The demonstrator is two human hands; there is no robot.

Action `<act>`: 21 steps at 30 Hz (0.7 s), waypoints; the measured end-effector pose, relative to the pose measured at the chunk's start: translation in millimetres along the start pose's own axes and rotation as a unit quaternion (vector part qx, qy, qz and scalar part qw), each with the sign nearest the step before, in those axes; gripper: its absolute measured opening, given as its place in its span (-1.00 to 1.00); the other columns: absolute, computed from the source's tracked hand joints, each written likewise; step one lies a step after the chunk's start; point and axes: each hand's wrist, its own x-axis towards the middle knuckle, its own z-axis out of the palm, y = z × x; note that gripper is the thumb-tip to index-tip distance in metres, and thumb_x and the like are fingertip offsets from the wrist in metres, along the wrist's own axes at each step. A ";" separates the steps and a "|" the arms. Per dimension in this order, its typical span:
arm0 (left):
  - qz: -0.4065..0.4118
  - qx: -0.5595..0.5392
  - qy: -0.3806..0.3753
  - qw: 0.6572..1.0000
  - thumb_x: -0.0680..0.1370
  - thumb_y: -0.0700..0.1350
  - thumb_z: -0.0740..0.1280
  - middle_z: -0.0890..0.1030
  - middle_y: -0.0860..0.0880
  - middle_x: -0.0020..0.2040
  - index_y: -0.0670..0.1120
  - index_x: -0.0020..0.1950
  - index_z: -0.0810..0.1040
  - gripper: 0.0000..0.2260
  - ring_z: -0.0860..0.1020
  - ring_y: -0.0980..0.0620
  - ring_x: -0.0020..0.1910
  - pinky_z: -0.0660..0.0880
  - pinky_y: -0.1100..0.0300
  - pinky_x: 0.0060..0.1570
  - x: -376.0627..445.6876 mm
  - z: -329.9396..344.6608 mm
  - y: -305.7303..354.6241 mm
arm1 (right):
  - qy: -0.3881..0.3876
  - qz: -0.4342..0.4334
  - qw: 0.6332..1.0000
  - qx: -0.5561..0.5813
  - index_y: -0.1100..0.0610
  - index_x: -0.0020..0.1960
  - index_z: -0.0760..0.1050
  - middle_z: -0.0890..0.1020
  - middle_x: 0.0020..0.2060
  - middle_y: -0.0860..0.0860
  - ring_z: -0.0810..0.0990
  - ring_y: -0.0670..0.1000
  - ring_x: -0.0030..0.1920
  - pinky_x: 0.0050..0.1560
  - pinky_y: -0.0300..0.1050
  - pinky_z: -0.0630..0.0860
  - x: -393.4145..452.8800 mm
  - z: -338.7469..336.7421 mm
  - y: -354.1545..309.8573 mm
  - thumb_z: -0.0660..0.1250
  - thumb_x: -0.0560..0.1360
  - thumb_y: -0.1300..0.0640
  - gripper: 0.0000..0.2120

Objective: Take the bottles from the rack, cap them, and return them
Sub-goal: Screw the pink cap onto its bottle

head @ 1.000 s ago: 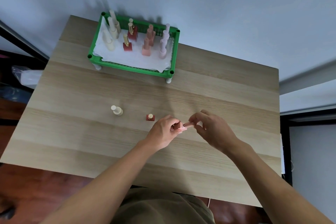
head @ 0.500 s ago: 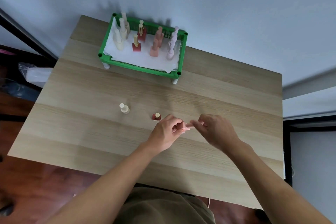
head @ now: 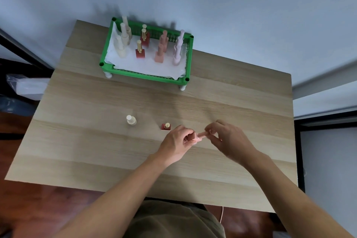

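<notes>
Pale, straight-grained wood forms the table [head: 96,150], its boards running in wide light and darker bands. Above its middle, the left hand [head: 176,144] curls round the squarish body of a small pink bottle [head: 196,138], which lies tilted on its side, neck toward the right. The right hand [head: 229,140] pinches the slim pink cap [head: 202,134] at that neck between thumb and fingertips; whether the cap is fully seated cannot be told.

Just left of the hands a red bottle [head: 166,126] with a glossy gold cap stands upright on the wood, and farther left a cream bottle [head: 131,120] with a round cream cap stands apart from it.

At the far edge sits the green plastic rack [head: 146,77], slatted walls on short white feet, lined with crumpled white paper [head: 139,65]. Inside, tall-capped bottles stand in four rows: cream, red with gold, pink, pale lilac ribbed.
</notes>
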 end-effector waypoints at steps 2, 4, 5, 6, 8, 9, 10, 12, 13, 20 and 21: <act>-0.001 -0.001 -0.005 1.000 0.50 -0.13 0.47 0.57 0.02 -0.06 -0.08 -0.02 0.62 -0.90 0.60 0.06 -0.14 0.58 0.10 -0.06 1.0 -2.7 0.3 | 0.011 0.033 0.999 -0.005 0.00 0.04 0.61 0.63 -0.06 -0.11 0.64 0.00 -0.16 -0.12 0.02 0.57 0.9 0.2 -5.1 0.18 0.57 -0.21 -0.64; 0.001 -0.002 -0.007 1.000 0.49 -0.12 0.47 0.57 0.02 -0.06 -0.08 -0.01 0.61 -0.89 0.60 0.06 -0.14 0.56 0.16 -0.08 2.6 -5.4 0.5 | -0.007 0.077 0.996 -0.040 0.01 -0.07 0.59 0.62 -0.16 -0.07 0.61 0.05 -0.19 -0.16 0.01 0.55 1.8 -0.7 -8.9 0.07 0.55 -0.32 -0.51; 0.003 -0.004 -0.008 1.000 0.49 -0.13 0.48 0.57 0.02 -0.06 -0.07 -0.01 0.62 -0.88 0.60 0.06 -0.14 0.55 0.21 -0.09 3.2 -6.1 0.3 | -0.021 0.100 0.993 -0.064 0.02 -0.14 0.55 0.60 -0.22 -0.04 0.60 0.08 -0.21 -0.19 0.00 0.53 1.8 -0.5 -10.1 0.03 0.56 -0.34 -0.49; 0.005 -0.007 -0.009 1.000 0.49 -0.14 0.48 0.58 0.01 -0.06 -0.07 -0.02 0.61 -0.88 0.59 0.06 -0.15 0.52 0.26 -0.11 3.9 -6.6 0.5 | -0.033 0.119 0.989 -0.082 0.01 -0.20 0.49 0.57 -0.28 -0.02 0.58 0.10 -0.24 -0.22 -0.01 0.52 1.4 -0.4 -11.1 -0.01 0.57 -0.35 -0.48; 0.009 -0.011 -0.013 1.000 0.48 -0.15 0.49 0.58 0.00 -0.07 -0.06 -0.02 0.61 -0.88 0.59 0.06 -0.15 0.48 0.32 -0.12 5.1 -7.8 0.9 | -0.036 0.146 0.985 -0.086 -0.01 -0.21 0.46 0.54 -0.30 -0.04 0.58 0.11 -0.23 -0.22 -0.01 0.52 0.7 -1.6 -13.8 -0.04 0.58 -0.35 -0.48; 0.011 -0.011 -0.014 1.000 0.48 -0.15 0.49 0.58 0.00 -0.07 -0.06 -0.02 0.61 -0.88 0.59 0.06 -0.15 0.48 0.33 -0.13 5.7 -8.3 0.6 | -0.025 0.151 0.986 -0.072 -0.01 -0.14 0.49 0.55 -0.26 -0.06 0.59 0.08 -0.21 -0.19 -0.01 0.53 -0.5 -2.4 -14.9 -0.02 0.58 -0.35 -0.50; 0.014 -0.011 -0.015 1.000 0.48 -0.14 0.49 0.58 0.01 -0.07 -0.06 -0.03 0.61 -0.89 0.59 0.06 -0.15 0.49 0.32 -0.12 6.1 -8.7 0.0 | -0.007 0.144 0.988 -0.051 -0.01 -0.05 0.51 0.57 -0.20 -0.08 0.59 0.03 -0.19 -0.16 -0.01 0.54 -2.4 -3.5 -16.1 0.04 0.58 -0.34 -0.54; 0.019 -0.011 -0.018 1.000 0.48 -0.14 0.48 0.58 0.02 -0.07 -0.07 -0.04 0.61 -0.90 0.60 0.07 -0.15 0.53 0.26 -0.10 6.2 -8.4 -0.4 | 0.006 0.106 0.994 -0.011 -0.05 0.15 0.49 0.59 -0.05 -0.13 0.52 -0.13 -0.19 -0.11 -0.03 0.54 -7.6 -6.2 -18.3 0.19 0.57 -0.25 -0.67; 0.019 -0.012 -0.022 0.999 0.49 -0.14 0.48 0.58 0.02 -0.08 -0.07 -0.04 0.61 -0.90 0.60 0.08 -0.14 0.55 0.22 -0.09 6.1 -8.1 -0.5 | 0.000 0.085 0.996 -0.002 -0.05 0.22 0.47 0.58 0.03 -0.14 0.48 -0.19 -0.19 -0.10 -0.05 0.53 -9.7 -6.9 -19.4 0.26 0.57 -0.16 -0.71; 0.031 -0.009 -0.035 0.999 0.48 -0.11 0.47 0.57 0.07 -0.09 -0.02 -0.08 0.59 -0.92 0.58 0.12 -0.14 0.54 0.22 -0.11 4.1 -7.9 -2.3 | 0.001 0.120 0.992 -0.023 0.02 0.11 0.58 0.63 0.00 -0.08 0.64 0.02 -0.07 -0.06 0.04 0.56 -11.0 -3.8 -33.6 0.23 0.61 -0.13 -0.73; 0.033 -0.009 -0.036 0.999 0.48 -0.11 0.47 0.58 0.07 -0.09 -0.01 -0.08 0.59 -0.92 0.58 0.12 -0.14 0.53 0.24 -0.11 3.7 -8.0 -2.8 | -0.004 0.136 0.990 -0.026 0.01 0.05 0.59 0.63 -0.04 -0.10 0.63 0.02 -0.09 -0.07 0.04 0.56 -11.2 -3.1 -34.2 0.20 0.60 -0.19 -0.68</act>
